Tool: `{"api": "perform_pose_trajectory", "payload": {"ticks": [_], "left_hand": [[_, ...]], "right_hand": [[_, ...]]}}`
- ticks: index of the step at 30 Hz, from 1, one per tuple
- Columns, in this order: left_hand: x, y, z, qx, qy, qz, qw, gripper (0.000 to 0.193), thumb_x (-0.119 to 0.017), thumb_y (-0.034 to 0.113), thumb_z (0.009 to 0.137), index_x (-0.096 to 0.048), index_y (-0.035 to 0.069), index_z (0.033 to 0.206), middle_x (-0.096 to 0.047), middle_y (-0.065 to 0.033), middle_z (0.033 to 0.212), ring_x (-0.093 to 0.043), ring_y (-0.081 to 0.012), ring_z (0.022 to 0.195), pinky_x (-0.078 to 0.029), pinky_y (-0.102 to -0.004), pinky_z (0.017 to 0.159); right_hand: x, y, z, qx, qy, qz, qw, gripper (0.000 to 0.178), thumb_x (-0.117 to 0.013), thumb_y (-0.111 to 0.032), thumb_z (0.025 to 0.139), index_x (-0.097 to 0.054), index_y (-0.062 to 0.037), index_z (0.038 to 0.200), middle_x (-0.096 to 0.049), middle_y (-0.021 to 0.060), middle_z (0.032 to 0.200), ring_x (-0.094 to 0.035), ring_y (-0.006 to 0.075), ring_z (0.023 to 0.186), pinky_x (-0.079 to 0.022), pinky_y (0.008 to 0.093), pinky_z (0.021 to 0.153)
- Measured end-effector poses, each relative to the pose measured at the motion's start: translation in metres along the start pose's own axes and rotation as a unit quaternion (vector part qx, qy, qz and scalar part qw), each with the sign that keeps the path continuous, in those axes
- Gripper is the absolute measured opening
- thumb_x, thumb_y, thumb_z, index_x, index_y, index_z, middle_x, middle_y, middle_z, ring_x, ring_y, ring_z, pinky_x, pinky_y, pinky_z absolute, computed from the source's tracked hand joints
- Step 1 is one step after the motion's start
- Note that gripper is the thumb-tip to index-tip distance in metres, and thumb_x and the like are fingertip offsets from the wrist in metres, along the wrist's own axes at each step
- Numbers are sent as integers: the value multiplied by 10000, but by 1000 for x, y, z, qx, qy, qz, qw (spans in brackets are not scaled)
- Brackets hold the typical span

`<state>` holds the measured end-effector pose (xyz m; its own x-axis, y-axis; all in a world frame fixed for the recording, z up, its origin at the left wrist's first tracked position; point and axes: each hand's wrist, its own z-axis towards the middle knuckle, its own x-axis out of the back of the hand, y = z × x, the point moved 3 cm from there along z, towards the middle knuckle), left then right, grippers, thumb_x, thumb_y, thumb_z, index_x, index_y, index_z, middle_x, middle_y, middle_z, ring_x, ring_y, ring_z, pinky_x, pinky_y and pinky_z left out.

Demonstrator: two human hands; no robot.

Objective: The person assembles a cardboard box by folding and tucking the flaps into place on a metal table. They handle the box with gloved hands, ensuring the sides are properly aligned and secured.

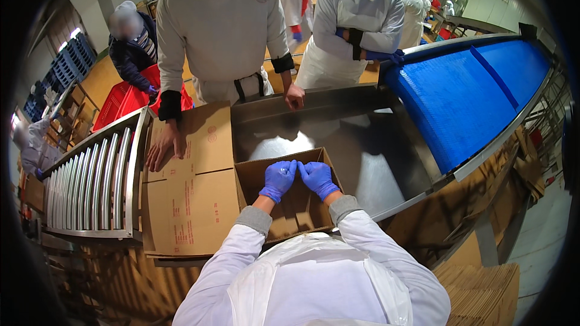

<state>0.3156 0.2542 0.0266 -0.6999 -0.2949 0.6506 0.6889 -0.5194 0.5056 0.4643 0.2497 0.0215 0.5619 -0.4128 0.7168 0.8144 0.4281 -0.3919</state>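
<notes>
In blue gloves, my left hand (280,180) and my right hand (317,179) are held side by side, thumbs touching. Both are closed, and whatever they may hold is hidden. They are above an open cardboard box (332,172), whose inside shows brown walls and bottom folds. To its left lies brown cardboard (192,211) with a seam across it and red print. A person opposite lays a bare hand (165,145) on that cardboard; their other bare hand (295,96) hangs over the metal table edge.
A steel table (344,133) is beyond the box. A blue conveyor belt (465,96) slopes off at right, a roller conveyor (90,181) at left. Red crates (130,96) stand behind. A second person (356,24) stands with crossed arms. Stacked flat cardboard (480,296) lies lower right.
</notes>
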Motion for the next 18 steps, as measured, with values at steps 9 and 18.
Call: {"api": "perform_pose_trajectory", "payload": {"ticks": [9, 18], "left_hand": [[-3, 1, -2, -25, -26, 46, 998, 348, -561, 257, 972, -637, 84, 680, -638, -126, 660, -631, -316, 612, -507, -426, 591], [-4, -8, -5, -8, -34, 61, 998, 347, -558, 290, 974, -635, 89, 702, -637, -107, 683, -626, -309, 638, -504, -428, 606]], "right_hand": [[-2, 0, -2, 6, -54, -18, 998, 416, -583, -328, 928, -645, -103, 583, -634, 114, 603, -631, 315, 553, -486, 424, 521], [-4, 1, -1, -28, -84, -24, 996, 473, -552, -379, 930, -671, -83, 580, -661, 135, 625, -658, 321, 580, -521, 436, 556]]}}
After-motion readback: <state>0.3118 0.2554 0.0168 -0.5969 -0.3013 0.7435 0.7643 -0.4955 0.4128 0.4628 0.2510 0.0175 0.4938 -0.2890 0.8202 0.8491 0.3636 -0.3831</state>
